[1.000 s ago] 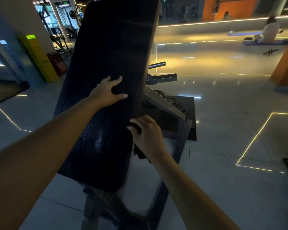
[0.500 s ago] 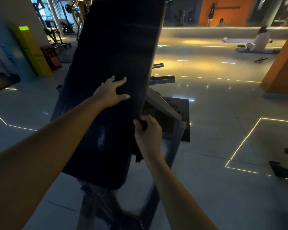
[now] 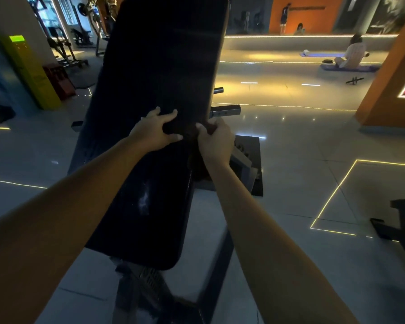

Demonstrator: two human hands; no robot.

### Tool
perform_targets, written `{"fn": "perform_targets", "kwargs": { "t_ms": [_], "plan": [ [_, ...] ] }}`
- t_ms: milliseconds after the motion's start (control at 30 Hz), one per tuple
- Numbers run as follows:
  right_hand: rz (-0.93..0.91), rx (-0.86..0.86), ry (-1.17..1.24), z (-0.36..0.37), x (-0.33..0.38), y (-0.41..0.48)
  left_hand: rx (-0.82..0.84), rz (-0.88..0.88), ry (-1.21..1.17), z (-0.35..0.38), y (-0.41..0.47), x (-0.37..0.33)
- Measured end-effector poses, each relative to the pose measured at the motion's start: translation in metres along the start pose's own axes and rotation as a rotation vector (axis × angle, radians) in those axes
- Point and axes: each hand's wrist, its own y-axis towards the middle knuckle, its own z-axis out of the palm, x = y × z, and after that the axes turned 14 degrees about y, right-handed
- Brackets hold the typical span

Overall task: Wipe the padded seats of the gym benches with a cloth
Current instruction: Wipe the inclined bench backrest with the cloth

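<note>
**Pad** (image 3: pixel 154 90): black, long, tilted steeply up and away from the viewer, and carried on a steel frame (image 3: pixel 227 110). A pale smear shows low on its face.

**Cloth** (image 3: pixel 197 163): dark and bunched, at the pad's right edge about mid-height. It hangs below the right hand and is hard to tell from the upholstery in this light.

**Left hand** (image 3: pixel 156 132): fingers spread, tips bearing on the pad face. It holds nothing and sits just beside the right hand.

**Right hand** (image 3: pixel 216 143): fingers curled round the cloth, clamping it against the pad's right edge.

**Step, as judged:** wiping the side edge while the other hand steadies the pad.

**Hazards, as judged:**
- Missed patches. Black cloth on a black pad in dim light gives little sign of what has been covered. The low smear and the whole upper half could easily be passed over.
- Snagged cloth. The loose tail dangles close to the frame and its bracket (just behind the edge). A downward stroke could catch it there and pull it from the grip.
- Knuckles on steel. The right hand runs along the edge near the projecting tube, so a fast stroke risks a knock.
- Slipping brace. The left fingertips press on a sloped, possibly damp surface. If they slide, the push goes off line.
- Shifting pad. Whether the incline is locked cannot be told, and hard pressure might move it.
</note>
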Motion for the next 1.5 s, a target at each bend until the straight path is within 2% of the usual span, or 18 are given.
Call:
{"fn": "perform_targets", "kwargs": {
  "t_ms": [200,300,467,567,700,833,933,1033,1167,1367,1500],
  "plan": [
    [-0.155,0.029,-0.095,-0.007,-0.021,-0.047,0.032,0.033,0.03,-0.002,-0.001,0.004],
    [-0.208,0.107,-0.156,-0.014,-0.033,-0.078,0.03,0.074,0.028,-0.006,-0.005,0.013],
    [-0.492,0.208,-0.332,-0.033,-0.063,-0.123,-0.031,0.168,-0.041,0.005,-0.019,0.045],
    [-0.616,0.241,-0.391,-0.036,-0.065,-0.118,-0.076,0.172,0.015,0.02,-0.035,0.066],
    [-0.622,0.217,-0.453,-0.008,-0.034,-0.067,-0.131,0.197,0.089,0.04,-0.059,0.101],
    [-0.596,0.243,-0.513,0.03,0.008,0.01,-0.066,0.11,0.136,0.049,-0.074,0.133],
    [-0.653,0.197,-0.516,0.044,0.008,0.034,-0.072,0.116,0.164,0.055,-0.081,0.146],
    [-0.697,0.211,-0.533,0.048,-0.004,0.022,-0.085,0.137,0.158,0.055,-0.08,0.148],
    [-0.729,0.336,-0.568,0.051,-0.011,0.007,-0.104,0.161,0.167,0.056,-0.079,0.153],
    [-0.791,0.507,-0.504,0.056,-0.024,-0.045,-0.125,0.172,0.127,0.057,-0.079,0.151],
    [-0.769,0.619,-0.459,0.062,-0.033,-0.08,-0.118,0.169,0.084,0.056,-0.078,0.15]
  ]
}}
